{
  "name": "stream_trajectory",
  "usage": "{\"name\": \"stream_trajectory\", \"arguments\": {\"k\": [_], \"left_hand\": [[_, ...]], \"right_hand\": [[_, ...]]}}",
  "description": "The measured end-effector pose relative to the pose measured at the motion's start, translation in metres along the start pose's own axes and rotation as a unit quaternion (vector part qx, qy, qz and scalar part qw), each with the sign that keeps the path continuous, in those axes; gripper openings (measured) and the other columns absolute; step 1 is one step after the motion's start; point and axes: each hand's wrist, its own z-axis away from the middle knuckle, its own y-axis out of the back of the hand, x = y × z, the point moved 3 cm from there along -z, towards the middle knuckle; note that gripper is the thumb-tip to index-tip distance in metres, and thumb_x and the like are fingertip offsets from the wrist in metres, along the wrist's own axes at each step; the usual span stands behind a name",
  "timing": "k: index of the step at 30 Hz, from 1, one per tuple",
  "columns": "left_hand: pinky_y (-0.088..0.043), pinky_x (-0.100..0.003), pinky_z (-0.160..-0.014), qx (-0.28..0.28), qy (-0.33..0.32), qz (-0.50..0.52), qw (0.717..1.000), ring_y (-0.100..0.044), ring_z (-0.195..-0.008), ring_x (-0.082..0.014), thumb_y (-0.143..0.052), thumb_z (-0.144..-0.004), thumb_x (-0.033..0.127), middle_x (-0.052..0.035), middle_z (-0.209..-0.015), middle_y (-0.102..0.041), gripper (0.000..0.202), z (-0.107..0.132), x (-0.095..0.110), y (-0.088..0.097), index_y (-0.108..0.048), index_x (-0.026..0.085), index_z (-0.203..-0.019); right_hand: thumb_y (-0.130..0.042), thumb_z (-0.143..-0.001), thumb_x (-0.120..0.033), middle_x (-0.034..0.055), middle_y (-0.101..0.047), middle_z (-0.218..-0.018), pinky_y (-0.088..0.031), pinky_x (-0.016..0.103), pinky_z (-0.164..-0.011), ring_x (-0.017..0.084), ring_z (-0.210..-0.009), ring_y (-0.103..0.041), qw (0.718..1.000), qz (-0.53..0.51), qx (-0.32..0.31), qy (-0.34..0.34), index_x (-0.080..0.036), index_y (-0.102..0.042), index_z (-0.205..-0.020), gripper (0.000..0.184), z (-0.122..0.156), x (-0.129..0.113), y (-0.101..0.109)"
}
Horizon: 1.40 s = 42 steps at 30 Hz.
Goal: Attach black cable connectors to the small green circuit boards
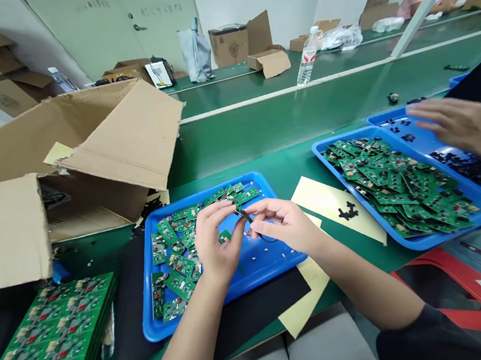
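My left hand (215,243) and my right hand (282,224) meet above a blue tray (250,268) in front of me. Both pinch a small black part (246,216) between their fingertips; a thin dark loop hangs under my right hand. The left half of the tray holds several small green circuit boards (176,264). Its right half is mostly bare, with a few tiny pale bits.
An open cardboard box (70,158) stands at the left. Stacked green board panels (47,343) lie at bottom left. Another person's hand (453,120) reaches over blue trays at the right, one full of green boards (400,186). A plastic bottle (307,58) stands on the far bench.
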Motion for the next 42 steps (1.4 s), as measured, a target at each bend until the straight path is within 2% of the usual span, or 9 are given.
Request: {"name": "stream_trajectory", "arguments": {"k": [5,11,18,23,26,32,34,37,42], "left_hand": [[-0.054,-0.035,-0.077,-0.038,0.079,0.055,0.995,-0.063,-0.09,-0.0187,-0.067,-0.078,0.027,-0.0058,-0.095,-0.065,0.023,0.004,-0.008,-0.001,-0.059,0.02,-0.1],[-0.055,-0.031,-0.069,-0.077,0.067,0.082,0.991,-0.064,-0.079,-0.0166,-0.07,-0.075,0.03,-0.0047,-0.088,-0.068,0.026,0.002,-0.006,0.001,-0.064,0.02,-0.098],[-0.055,-0.029,-0.067,-0.088,0.037,0.1,0.99,-0.063,-0.072,-0.0152,-0.074,-0.071,0.028,-0.0031,-0.083,-0.069,0.028,-0.002,-0.004,0.002,-0.067,0.022,-0.098],[-0.056,-0.031,-0.071,-0.105,0.074,0.164,0.978,-0.064,-0.078,-0.0162,-0.075,-0.07,0.022,-0.0043,-0.088,-0.07,0.033,0.0,-0.005,0.0,-0.067,0.023,-0.102],[-0.057,-0.028,-0.07,-0.123,0.131,0.245,0.953,-0.065,-0.08,-0.016,-0.074,-0.071,0.02,-0.0047,-0.09,-0.068,0.034,0.001,-0.005,-0.002,-0.067,0.024,-0.104],[-0.054,-0.022,-0.061,-0.145,0.282,0.384,0.867,-0.063,-0.07,-0.0135,-0.076,-0.067,0.024,-0.0032,-0.079,-0.068,0.025,0.001,-0.005,-0.009,-0.072,0.023,-0.092],[-0.053,-0.023,-0.063,-0.153,0.332,0.411,0.835,-0.063,-0.069,-0.0133,-0.078,-0.065,0.027,-0.0028,-0.077,-0.069,0.025,0.002,-0.007,-0.011,-0.073,0.022,-0.089],[-0.053,-0.025,-0.066,-0.165,0.397,0.438,0.789,-0.064,-0.07,-0.0147,-0.08,-0.063,0.031,-0.0037,-0.077,-0.071,0.027,0.004,-0.008,-0.014,-0.073,0.021,-0.088],[-0.054,-0.033,-0.07,-0.192,0.437,0.482,0.735,-0.067,-0.074,-0.0204,-0.079,-0.063,0.037,-0.0069,-0.08,-0.071,0.032,0.006,-0.006,-0.016,-0.072,0.019,-0.088]], "right_hand": [[-0.063,-0.076,-0.022,-0.0042,-0.061,-0.059,-0.04,0.022,-0.049,0.009,-0.054,-0.055,0.996,-0.081,-0.011,-0.021,-0.019,-0.061,-0.101,0.025,-0.001,0.002,0.003],[-0.061,-0.074,-0.015,-0.0078,-0.056,-0.055,-0.038,0.021,-0.051,0.008,-0.052,-0.055,0.99,-0.129,-0.034,-0.042,-0.02,-0.06,-0.102,0.029,-0.001,0.005,0.005],[-0.062,-0.073,-0.016,-0.0073,-0.056,-0.054,-0.039,0.02,-0.05,0.007,-0.05,-0.053,0.996,-0.081,-0.017,-0.031,-0.019,-0.061,-0.094,0.022,-0.002,0.004,0.007],[-0.062,-0.076,-0.022,-0.0004,-0.066,-0.072,-0.048,0.023,-0.058,0.011,-0.063,-0.061,0.997,0.04,0.042,0.051,-0.019,-0.064,-0.09,0.014,-0.001,-0.001,0.009],[-0.06,-0.08,-0.023,0.0025,-0.068,-0.081,-0.05,0.026,-0.065,0.014,-0.073,-0.064,0.978,0.137,0.086,0.13,-0.019,-0.064,-0.086,0.008,0.002,-0.006,0.009],[-0.055,-0.084,-0.02,0.0007,-0.064,-0.069,-0.049,0.025,-0.061,0.012,-0.063,-0.06,0.913,0.272,0.145,0.268,-0.02,-0.06,-0.078,0.007,0.007,-0.013,0.006],[-0.057,-0.084,-0.019,-0.0004,-0.063,-0.068,-0.05,0.025,-0.062,0.012,-0.061,-0.059,0.898,0.281,0.168,0.294,-0.02,-0.059,-0.086,0.003,0.008,-0.013,0.006],[-0.059,-0.083,-0.018,-0.0007,-0.062,-0.068,-0.051,0.027,-0.064,0.012,-0.061,-0.06,0.883,0.289,0.188,0.32,-0.021,-0.057,-0.095,0.012,0.008,-0.013,0.008],[-0.055,-0.085,-0.018,0.0035,-0.067,-0.076,-0.051,0.032,-0.068,0.017,-0.071,-0.062,0.868,0.339,0.144,0.334,-0.022,-0.062,-0.083,0.009,0.008,-0.017,0.008]]}}
